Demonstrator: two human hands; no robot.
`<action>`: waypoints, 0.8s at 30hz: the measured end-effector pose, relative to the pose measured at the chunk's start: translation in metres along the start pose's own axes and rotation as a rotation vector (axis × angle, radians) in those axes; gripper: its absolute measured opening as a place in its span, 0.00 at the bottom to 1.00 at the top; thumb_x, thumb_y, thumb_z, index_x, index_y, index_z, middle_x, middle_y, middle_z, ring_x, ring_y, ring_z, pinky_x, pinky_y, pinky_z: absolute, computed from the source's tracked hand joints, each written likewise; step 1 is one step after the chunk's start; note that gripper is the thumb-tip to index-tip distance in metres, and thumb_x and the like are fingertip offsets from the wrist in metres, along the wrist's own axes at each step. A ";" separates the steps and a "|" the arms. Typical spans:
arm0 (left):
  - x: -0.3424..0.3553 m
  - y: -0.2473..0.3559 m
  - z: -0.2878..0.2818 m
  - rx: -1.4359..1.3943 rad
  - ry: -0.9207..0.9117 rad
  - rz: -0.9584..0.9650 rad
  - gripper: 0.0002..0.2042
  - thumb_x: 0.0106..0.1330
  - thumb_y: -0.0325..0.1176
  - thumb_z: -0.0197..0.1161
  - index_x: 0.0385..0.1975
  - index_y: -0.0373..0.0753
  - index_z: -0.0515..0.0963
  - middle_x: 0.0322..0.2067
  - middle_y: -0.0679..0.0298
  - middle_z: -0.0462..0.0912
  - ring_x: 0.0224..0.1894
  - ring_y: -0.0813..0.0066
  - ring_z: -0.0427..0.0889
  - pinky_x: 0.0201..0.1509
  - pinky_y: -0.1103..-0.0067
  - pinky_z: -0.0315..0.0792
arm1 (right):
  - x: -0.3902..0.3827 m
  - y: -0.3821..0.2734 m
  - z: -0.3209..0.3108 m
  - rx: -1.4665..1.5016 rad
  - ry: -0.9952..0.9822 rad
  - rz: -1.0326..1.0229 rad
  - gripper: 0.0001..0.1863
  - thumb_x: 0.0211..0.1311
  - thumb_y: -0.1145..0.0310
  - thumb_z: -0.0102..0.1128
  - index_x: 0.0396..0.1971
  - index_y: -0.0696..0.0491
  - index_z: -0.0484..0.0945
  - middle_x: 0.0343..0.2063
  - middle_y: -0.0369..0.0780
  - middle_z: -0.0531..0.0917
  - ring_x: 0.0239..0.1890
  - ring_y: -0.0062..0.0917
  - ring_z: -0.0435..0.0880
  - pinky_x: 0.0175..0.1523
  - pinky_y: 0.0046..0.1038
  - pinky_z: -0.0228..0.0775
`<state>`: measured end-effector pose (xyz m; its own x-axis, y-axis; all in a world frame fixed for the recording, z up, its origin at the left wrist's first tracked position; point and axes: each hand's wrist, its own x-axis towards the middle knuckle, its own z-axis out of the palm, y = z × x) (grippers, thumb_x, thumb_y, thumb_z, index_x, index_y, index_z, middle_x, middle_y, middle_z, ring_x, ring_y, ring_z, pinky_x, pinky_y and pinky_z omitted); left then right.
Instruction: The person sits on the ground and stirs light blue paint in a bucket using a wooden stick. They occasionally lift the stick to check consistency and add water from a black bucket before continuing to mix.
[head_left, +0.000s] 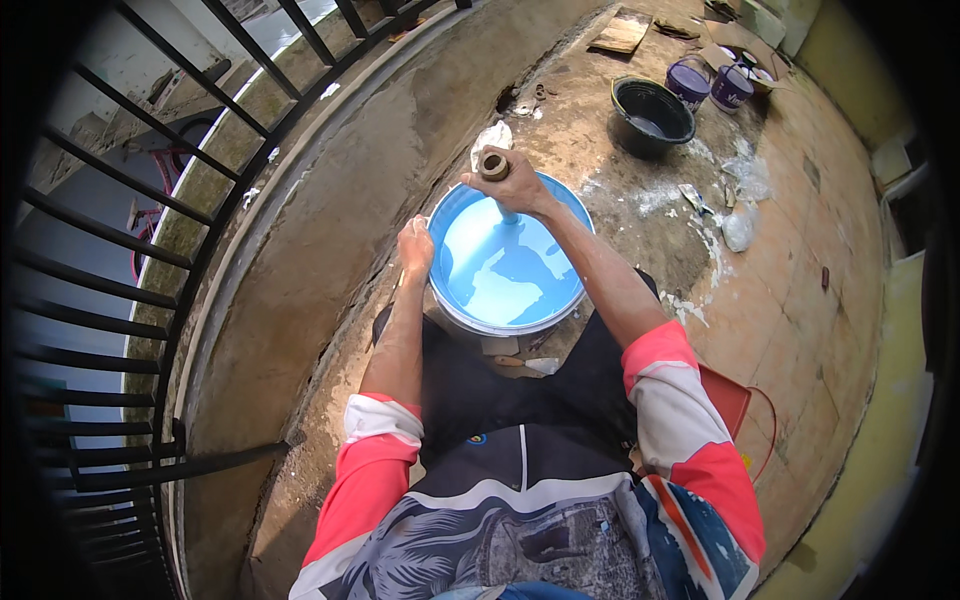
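A white bucket (pixel 492 329) of light blue paint (pixel 492 288) stands on the ground between my knees. My right hand (pixel 520 188) is wrapped around a hollow brown tube (pixel 493 165) near its top end. The tube's lower part is coated blue and dips into the paint. At the bucket's left side, my left hand (pixel 415 246) grips the rim with its fingers closed over it. Just below the bucket, a putty knife (pixel 540 365) with a wooden handle lies on the ground. Beyond the bucket sits a crumpled white piece (pixel 492 140), perhaps cloth or plastic.
A black tub (pixel 652 140) and two purple pails (pixel 731 92) stand at the far right. Clear plastic bags (pixel 740 228) lie amid white splashes. A red container (pixel 724 396) is beside my right arm. A low concrete wall (pixel 290 240) and black railing (pixel 110 285) run along the left.
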<state>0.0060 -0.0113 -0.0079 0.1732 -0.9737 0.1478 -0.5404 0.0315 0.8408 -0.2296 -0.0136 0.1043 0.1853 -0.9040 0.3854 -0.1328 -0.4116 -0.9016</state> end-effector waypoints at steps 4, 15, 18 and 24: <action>-0.002 -0.005 -0.007 -0.002 0.021 -0.012 0.20 0.76 0.41 0.46 0.39 0.30 0.81 0.37 0.44 0.85 0.42 0.47 0.83 0.47 0.62 0.73 | -0.030 0.024 -0.024 0.091 0.247 0.136 0.11 0.60 0.74 0.67 0.22 0.52 0.73 0.16 0.31 0.76 0.19 0.14 0.74 0.25 0.21 0.68; -0.003 0.004 -0.002 -0.009 0.024 -0.093 0.20 0.75 0.40 0.46 0.39 0.30 0.81 0.36 0.43 0.84 0.42 0.48 0.84 0.48 0.62 0.72 | -0.060 -0.018 -0.020 0.489 0.732 0.359 0.12 0.58 0.75 0.67 0.21 0.52 0.71 0.15 0.34 0.73 0.15 0.19 0.71 0.22 0.24 0.64; -0.005 0.006 -0.002 -0.029 -0.002 -0.068 0.19 0.75 0.40 0.46 0.39 0.30 0.81 0.37 0.44 0.84 0.43 0.47 0.83 0.48 0.62 0.72 | -0.037 -0.061 -0.045 0.618 0.823 0.260 0.12 0.58 0.75 0.67 0.22 0.52 0.70 0.16 0.34 0.72 0.16 0.20 0.71 0.22 0.25 0.66; 0.000 -0.005 -0.002 -0.034 0.023 -0.070 0.20 0.75 0.40 0.45 0.38 0.30 0.81 0.39 0.42 0.84 0.43 0.47 0.82 0.49 0.62 0.71 | -0.004 -0.110 -0.053 0.719 0.773 -0.042 0.09 0.58 0.77 0.66 0.25 0.55 0.73 0.18 0.36 0.73 0.17 0.20 0.71 0.22 0.24 0.66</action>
<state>0.0104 -0.0114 -0.0110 0.2288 -0.9684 0.0995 -0.4979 -0.0285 0.8668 -0.2676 0.0293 0.2128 -0.5276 -0.8228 0.2114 0.5142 -0.5074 -0.6915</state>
